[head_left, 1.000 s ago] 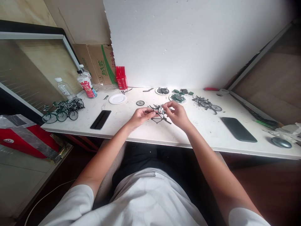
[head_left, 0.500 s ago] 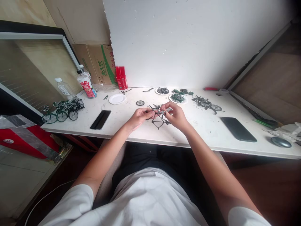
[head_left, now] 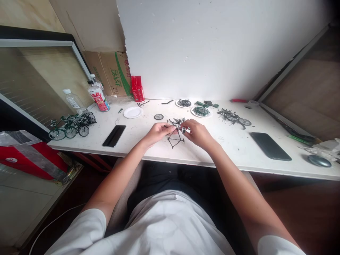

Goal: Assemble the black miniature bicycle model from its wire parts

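Observation:
Between my hands, near the table's front, is a small dark model bicycle frame (head_left: 175, 143), its thin tubes hanging below my fingers. My left hand (head_left: 158, 134) is closed in a pinch on it from the left. At the right, my right hand (head_left: 197, 131) is closed with its fingertips around a small silvery part (head_left: 183, 130) beside the frame; its exact kind is too small to tell. Just behind my hands lie more dark bicycle parts (head_left: 176, 121). A loose spoked wheel (head_left: 158, 116) rests flat behind my left hand.
Plates of small parts (head_left: 201, 112) and a pile of dark pieces (head_left: 231, 117) stand at the back right. A white plate (head_left: 132, 112), a phone (head_left: 114, 136) and model bicycles (head_left: 69, 130) are on the left. A dark slab (head_left: 270, 146) and a mouse (head_left: 319, 160) lie right.
The bicycle frame has turned and shifted slightly left between my hands. My right hand has changed its hold, its fingers curling lower around the silvery part.

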Action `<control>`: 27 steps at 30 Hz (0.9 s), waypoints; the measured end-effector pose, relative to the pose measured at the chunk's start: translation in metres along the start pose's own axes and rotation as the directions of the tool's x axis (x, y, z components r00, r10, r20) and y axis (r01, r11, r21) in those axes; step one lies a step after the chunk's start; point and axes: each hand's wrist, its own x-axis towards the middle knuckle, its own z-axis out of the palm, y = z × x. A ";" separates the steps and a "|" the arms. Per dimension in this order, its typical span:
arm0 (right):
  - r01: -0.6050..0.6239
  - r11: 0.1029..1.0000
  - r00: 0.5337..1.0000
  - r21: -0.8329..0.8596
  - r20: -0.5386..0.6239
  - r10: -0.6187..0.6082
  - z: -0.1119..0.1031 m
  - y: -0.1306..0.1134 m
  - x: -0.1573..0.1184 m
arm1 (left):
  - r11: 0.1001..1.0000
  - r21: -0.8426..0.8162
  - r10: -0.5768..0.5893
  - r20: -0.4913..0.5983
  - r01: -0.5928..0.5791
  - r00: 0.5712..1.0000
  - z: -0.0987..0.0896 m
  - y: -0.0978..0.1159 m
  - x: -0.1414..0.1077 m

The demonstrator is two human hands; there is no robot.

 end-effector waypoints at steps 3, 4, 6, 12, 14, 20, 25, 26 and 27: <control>-0.050 0.993 0.998 0.105 -0.022 0.053 -0.001 0.006 0.001 | 1.000 -0.012 -0.003 -0.015 0.003 1.000 -0.002 0.003 -0.001; -0.073 0.985 0.996 0.156 -0.037 0.080 -0.002 0.008 0.001 | 1.000 -0.022 -0.007 -0.015 0.006 1.000 -0.002 0.004 -0.001; -0.123 0.957 0.986 0.262 -0.081 0.149 -0.005 0.010 0.003 | 1.000 -0.029 -0.007 -0.015 0.007 1.000 -0.002 0.006 -0.002; -0.192 0.786 0.938 0.588 -0.125 0.323 -0.013 -0.007 0.008 | 1.000 -0.009 0.022 -0.065 -0.023 0.998 0.006 0.006 -0.003; -0.172 0.754 0.944 0.634 -0.111 0.309 -0.012 -0.015 0.008 | 0.999 -0.004 0.037 -0.084 -0.038 0.996 0.009 0.005 -0.004; -0.156 0.752 0.962 0.641 -0.074 0.263 -0.001 -0.027 0.006 | 0.993 0.074 0.094 -0.100 -0.087 0.991 0.015 0.005 -0.006; -0.164 0.721 0.965 0.673 -0.042 0.259 0.005 -0.027 0.005 | 0.978 0.168 0.144 -0.110 -0.125 0.983 0.016 0.007 -0.007; -0.167 0.711 0.964 0.683 -0.038 0.263 0.005 -0.028 0.006 | 0.978 0.168 0.147 -0.112 -0.127 0.983 0.016 0.007 -0.007; -0.169 0.699 0.964 0.695 -0.032 0.264 0.005 -0.028 0.006 | 0.979 0.161 0.148 -0.110 -0.129 0.983 0.016 0.007 -0.007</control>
